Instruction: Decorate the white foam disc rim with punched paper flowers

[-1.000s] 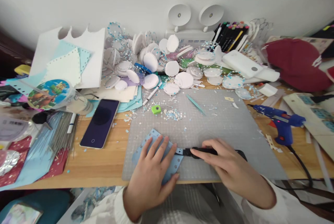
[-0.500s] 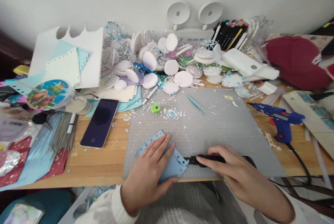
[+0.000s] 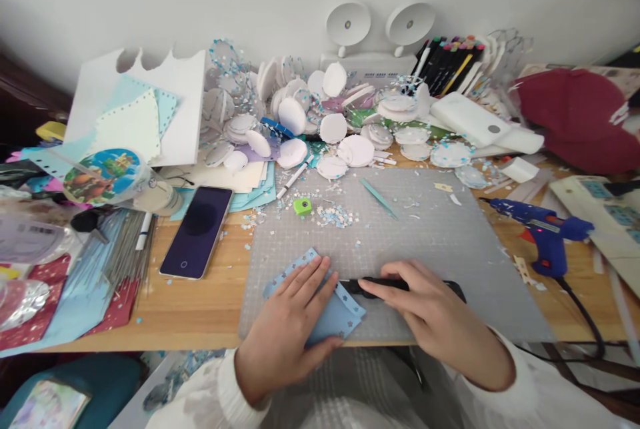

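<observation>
Right hand (image 3: 425,312) is closed on the black cutter (image 3: 387,283), just shifted up-left, so its tip apparently meets the star-marked blue paper (image 3: 334,321), lower centre of frame, under left hand (image 3: 290,322), spread flat.

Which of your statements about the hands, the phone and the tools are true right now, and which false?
1. The left hand rests on light-blue punched paper. True.
2. The right hand holds a marker. False: it holds a black utility knife.
3. The smartphone lies left of the gray cutting mat. True.
4. The hot glue gun is yellow. False: it is blue.
5. Teal tweezers lie on the mat. True.
</observation>
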Available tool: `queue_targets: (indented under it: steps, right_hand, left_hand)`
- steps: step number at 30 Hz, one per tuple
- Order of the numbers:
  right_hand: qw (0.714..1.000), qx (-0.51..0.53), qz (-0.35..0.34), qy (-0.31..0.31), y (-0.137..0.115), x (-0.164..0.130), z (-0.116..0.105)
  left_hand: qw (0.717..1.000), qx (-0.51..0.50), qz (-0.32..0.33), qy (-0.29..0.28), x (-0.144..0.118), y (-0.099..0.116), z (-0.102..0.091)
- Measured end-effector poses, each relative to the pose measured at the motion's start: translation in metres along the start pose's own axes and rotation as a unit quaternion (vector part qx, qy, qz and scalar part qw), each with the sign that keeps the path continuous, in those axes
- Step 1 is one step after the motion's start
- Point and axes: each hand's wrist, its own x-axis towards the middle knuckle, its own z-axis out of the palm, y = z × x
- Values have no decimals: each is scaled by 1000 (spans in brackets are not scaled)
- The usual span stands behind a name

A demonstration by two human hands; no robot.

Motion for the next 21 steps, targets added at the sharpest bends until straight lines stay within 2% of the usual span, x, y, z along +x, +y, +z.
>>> queue_targets:
  steps: [6, 12, 21]
  right_hand:
    - [1000, 1, -6, -28, -6, -10, -4]
    - [999, 7, -11, -30, -8, -11, 0]
    - [1000, -3, -10, -9, -2, -3, 1]
  left_hand:
    - [997, -7, 70, -13, -1, -1, -1]
    - [1000, 30, 4, 4, -1, 4, 4]
    - [1000, 25, 9, 1, 0, 3, 4]
